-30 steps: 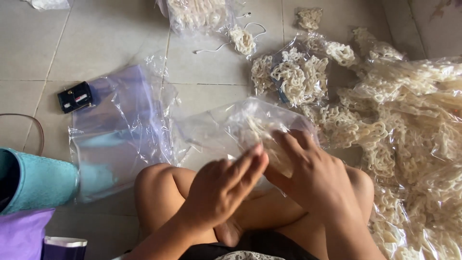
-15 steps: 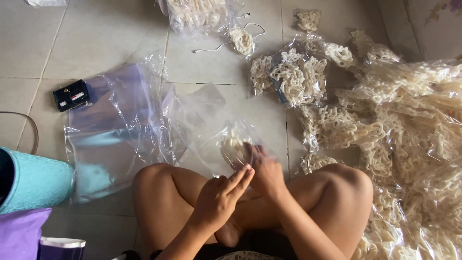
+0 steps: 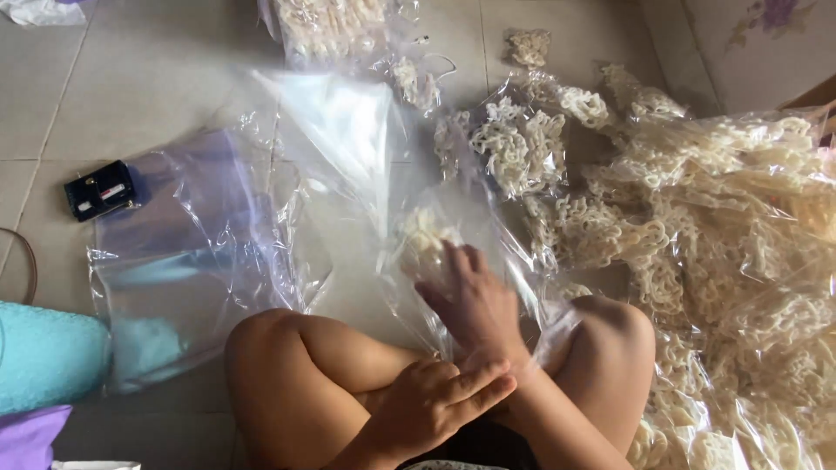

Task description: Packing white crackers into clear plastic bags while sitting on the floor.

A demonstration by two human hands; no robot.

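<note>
the right hand (image 3: 475, 300) has pushed its loosely curled fingers, gripping pale ring-shaped crackers (image 3: 424, 237), deeper into the clear plastic bag (image 3: 348, 130), now billowed upward, while the left hand (image 3: 435, 402) rests relaxed, holding nothing.

Clear plastic bag (image 3: 348, 165): glossy, crinkled film. Pale crackers (image 3: 697, 226): dry, matt, rough lattice. Floor tiles (image 3: 139, 96): smooth, satin ceramic. Teal cloth (image 3: 48, 357): nubby.

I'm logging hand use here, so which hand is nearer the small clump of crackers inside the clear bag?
Right. The right hand presses on the clear bag at the cracker clump; the left hand rests lower, near the crossed legs, apart from it.
</note>
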